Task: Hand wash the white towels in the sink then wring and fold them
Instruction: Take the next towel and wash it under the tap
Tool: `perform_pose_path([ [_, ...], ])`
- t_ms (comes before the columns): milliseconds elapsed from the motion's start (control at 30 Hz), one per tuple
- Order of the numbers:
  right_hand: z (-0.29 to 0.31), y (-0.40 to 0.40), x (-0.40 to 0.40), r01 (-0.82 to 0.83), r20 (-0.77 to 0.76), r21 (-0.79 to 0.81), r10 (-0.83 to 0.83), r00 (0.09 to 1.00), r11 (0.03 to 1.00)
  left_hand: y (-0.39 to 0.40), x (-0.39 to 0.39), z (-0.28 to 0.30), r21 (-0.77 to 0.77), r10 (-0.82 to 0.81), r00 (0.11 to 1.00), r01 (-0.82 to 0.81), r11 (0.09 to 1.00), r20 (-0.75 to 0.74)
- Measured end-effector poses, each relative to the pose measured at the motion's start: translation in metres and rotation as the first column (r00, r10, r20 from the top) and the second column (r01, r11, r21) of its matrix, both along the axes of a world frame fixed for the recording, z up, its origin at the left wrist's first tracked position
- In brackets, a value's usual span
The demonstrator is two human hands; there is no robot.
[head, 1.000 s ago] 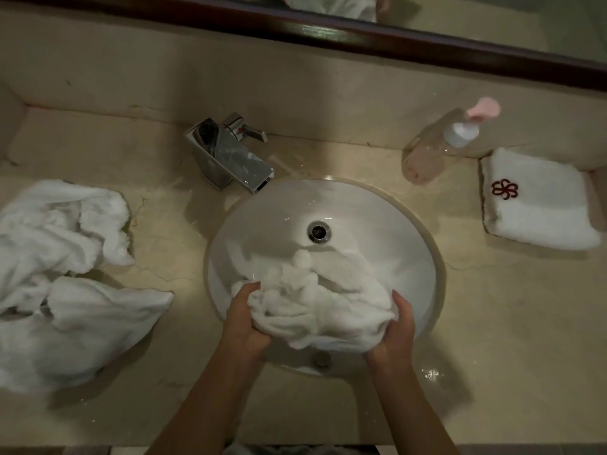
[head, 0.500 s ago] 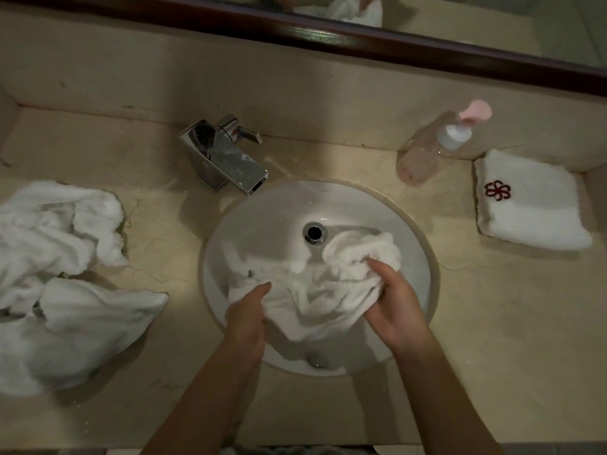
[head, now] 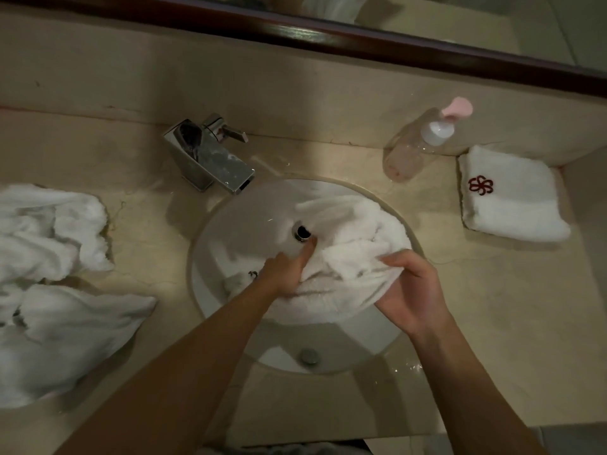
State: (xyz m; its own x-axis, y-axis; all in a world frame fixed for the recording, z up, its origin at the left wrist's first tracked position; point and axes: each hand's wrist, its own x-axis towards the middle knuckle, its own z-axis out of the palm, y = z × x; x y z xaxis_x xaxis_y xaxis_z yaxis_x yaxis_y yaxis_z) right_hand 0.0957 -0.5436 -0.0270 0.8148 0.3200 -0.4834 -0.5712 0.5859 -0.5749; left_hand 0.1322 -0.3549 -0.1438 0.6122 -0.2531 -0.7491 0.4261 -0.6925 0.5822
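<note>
In the sink (head: 230, 231), white towel (head: 358, 244) bunched over the right half. Left hand (head: 289, 274) pressing it, 1 straight finger near the drain (head: 303, 232). Right hand (head: 410, 290) gripping a fold. Best kneaded evenly, kept below the rim.

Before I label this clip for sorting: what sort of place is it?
Likely a hotel bathroom vanity: a round sink under a chrome faucet, a mirror above, and a folded monogrammed towel.
</note>
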Motion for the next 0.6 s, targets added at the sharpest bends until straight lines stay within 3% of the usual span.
perform_pose_path([
  [33, 0.0, 0.002, -0.002, 0.001, 0.015, -0.002, -0.001, 1.0, 1.0, 0.001, -0.007, -0.006, -0.106, -0.012, 0.997, 0.004, 0.994, -0.075],
  [67, -0.001, 0.004, -0.004, 0.007, 0.01, -0.001, -0.007, 1.0, 1.0, 0.0, -0.015, -0.014, -0.272, 0.082, 0.971, -0.143, 0.952, -0.223],
  [133, -0.003, 0.008, -0.008, 0.029, -0.036, -0.009, -0.029, 0.999, 1.0, 0.0, -0.022, -0.028, -0.399, 0.262, 0.766, -0.556, 0.729, -0.588],
  [233, -0.006, 0.007, -0.014, 0.105, -0.065, -0.146, -0.115, 0.991, 0.984, -0.002, -0.019, -0.015, -0.487, 0.432, 0.685, -0.725, 0.487, -0.587],
  [300, -0.007, 0.003, -0.017, 0.206, -0.056, -0.228, -0.224, 0.973, 0.952, 0.002, -0.015, -0.014, -0.462, 0.632, 0.553, -0.825, 0.325, -0.543],
  [367, -0.011, -0.002, -0.02, 0.281, -0.016, -0.336, -0.304, 0.953, 0.899, 0.01, -0.011, -0.015, -0.475, 0.759, 0.456, -0.852, 0.22, -0.466],
  [433, -0.015, -0.005, -0.021, 0.345, 0.003, -0.419, -0.378, 0.926, 0.84, 0.02, -0.01, -0.018, -0.481, 0.77, 0.336, -0.875, 0.043, -0.542],
  [533, -0.018, -0.001, -0.019, 0.404, -0.048, -0.399, -0.459, 0.887, 0.823, 0.032, -0.013, -0.011, -0.384, 0.651, 0.13, -0.885, -0.264, -0.748],
  [600, -0.021, 0.003, -0.018, 0.423, -0.072, -0.387, -0.484, 0.872, 0.819, 0.029, -0.022, -0.008, -0.244, 0.57, -0.004, -0.901, -0.358, -0.822],
])
